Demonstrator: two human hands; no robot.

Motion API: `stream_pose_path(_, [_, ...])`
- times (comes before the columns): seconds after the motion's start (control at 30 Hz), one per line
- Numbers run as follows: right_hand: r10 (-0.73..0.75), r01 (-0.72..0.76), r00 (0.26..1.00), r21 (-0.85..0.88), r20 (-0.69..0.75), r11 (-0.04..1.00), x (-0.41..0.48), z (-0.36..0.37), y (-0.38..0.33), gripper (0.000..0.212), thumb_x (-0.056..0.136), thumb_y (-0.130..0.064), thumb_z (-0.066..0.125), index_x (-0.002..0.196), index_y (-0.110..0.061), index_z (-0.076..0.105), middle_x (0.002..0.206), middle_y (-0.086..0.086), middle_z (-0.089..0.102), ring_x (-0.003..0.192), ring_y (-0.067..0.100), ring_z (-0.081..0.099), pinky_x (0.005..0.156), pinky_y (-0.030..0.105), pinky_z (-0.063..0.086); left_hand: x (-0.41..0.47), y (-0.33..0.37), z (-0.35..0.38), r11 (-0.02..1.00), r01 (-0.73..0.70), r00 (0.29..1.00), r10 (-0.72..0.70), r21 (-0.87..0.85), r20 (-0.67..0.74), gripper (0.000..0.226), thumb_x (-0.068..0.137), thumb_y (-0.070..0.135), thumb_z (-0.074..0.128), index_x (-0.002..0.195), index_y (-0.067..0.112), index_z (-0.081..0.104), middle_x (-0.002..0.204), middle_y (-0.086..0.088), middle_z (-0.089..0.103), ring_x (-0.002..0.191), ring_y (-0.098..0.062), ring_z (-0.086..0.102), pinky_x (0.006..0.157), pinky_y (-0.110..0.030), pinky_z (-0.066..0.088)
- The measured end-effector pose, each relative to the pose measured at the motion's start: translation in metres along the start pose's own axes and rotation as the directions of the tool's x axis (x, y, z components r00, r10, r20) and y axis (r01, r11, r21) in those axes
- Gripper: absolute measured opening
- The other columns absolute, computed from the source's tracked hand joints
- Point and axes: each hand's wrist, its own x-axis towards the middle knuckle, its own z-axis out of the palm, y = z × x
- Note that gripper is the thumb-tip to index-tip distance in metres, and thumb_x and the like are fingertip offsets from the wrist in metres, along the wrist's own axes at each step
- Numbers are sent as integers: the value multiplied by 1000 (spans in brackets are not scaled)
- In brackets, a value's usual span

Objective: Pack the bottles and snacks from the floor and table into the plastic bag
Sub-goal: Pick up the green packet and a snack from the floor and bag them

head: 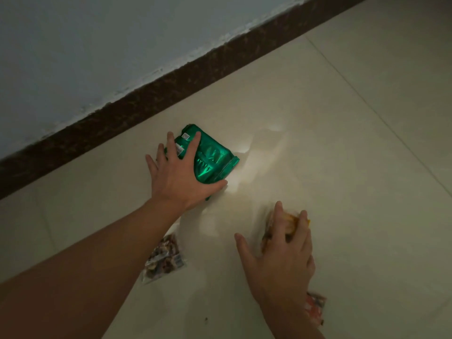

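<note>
Down on the pale tiled floor (342, 133), near the dark skirting board (151, 94), the left hand (182, 174) lies palm-down on a green foil snack packet (212, 157); its forearm reaches in from the lower left, the fingers (171, 145) spread wide over the packet's near end and the thumb hooked along its lower edge, pressing rather than closed around it. Nearer the camera the right hand (283, 255) arches over an orange snack packet (291, 221), knuckles raised, fingers curled onto it and thumb held out to the left; the packet is blurred, so I cannot tell how firm the grip is. Beside the left forearm a clear bag of mixed snacks (163, 258) lies flat on the floor; a red-and-white wrapper (315, 307) shows just beside the right wrist.
</note>
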Motion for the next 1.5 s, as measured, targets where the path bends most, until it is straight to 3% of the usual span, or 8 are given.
stream_pose_path(0.13, [-31,31,999,-4,-29,1000,8,14,8,97,79,-65,70,159,-45,19,169,9,13,149,40,28,105,60,42,13,1,6,999,-7,999,5,-38,-39,129,59,92,63,158,48,-7,166,-19,10,149,-44,22,119,-63,17])
stream_pose_path(0.27, [-31,33,998,30,-58,999,16,20,16,96,71,-36,86,153,-40,37,161,15,31,133,47,45,89,62,51,16,4,10,999,-22,993,16,-49,-118,122,64,81,69,159,44,1,148,-18,36,129,-40,42,108,-54,33])
stream_pose_path(0.47, [-75,78,996,61,-50,995,25,17,20,94,61,-11,84,147,-34,52,152,17,40,117,49,52,79,58,56,8,13,8,997,48,991,-55,-67,-119,116,70,75,68,160,42,3,139,-17,41,121,-37,45,102,-51,35])
stream_pose_path(0.7, [-142,142,990,66,-16,988,17,-36,7,83,75,-11,78,148,-33,49,154,14,38,125,42,47,85,53,54,-34,26,-43,982,114,982,-135,-151,-135,113,69,78,62,160,42,5,139,-17,42,123,-37,44,102,-52,35])
stream_pose_path(0.97, [-232,232,973,105,-15,967,-13,-180,-54,73,88,-14,69,152,-35,42,160,7,30,137,31,37,104,47,47,-116,52,-177,945,204,956,-249,-257,-153,113,70,78,67,159,43,6,137,-15,44,127,-36,43,103,-54,35])
stream_pose_path(1.33, [-428,433,901,106,-69,895,-97,-431,-167,77,87,-21,72,149,-49,36,157,-9,25,137,16,31,105,37,44,-233,87,-434,888,299,909,-376,-350,-179,111,66,76,67,158,45,12,131,-15,49,124,-38,48,102,-54,38])
stream_pose_path(1.5, [-464,472,881,118,-93,874,-142,-542,-215,77,78,-16,76,146,-41,48,150,-1,38,128,26,45,104,39,45,-289,103,-551,872,327,875,-425,-364,-231,112,62,80,60,158,44,15,128,-11,49,123,-36,50,101,-52,40])
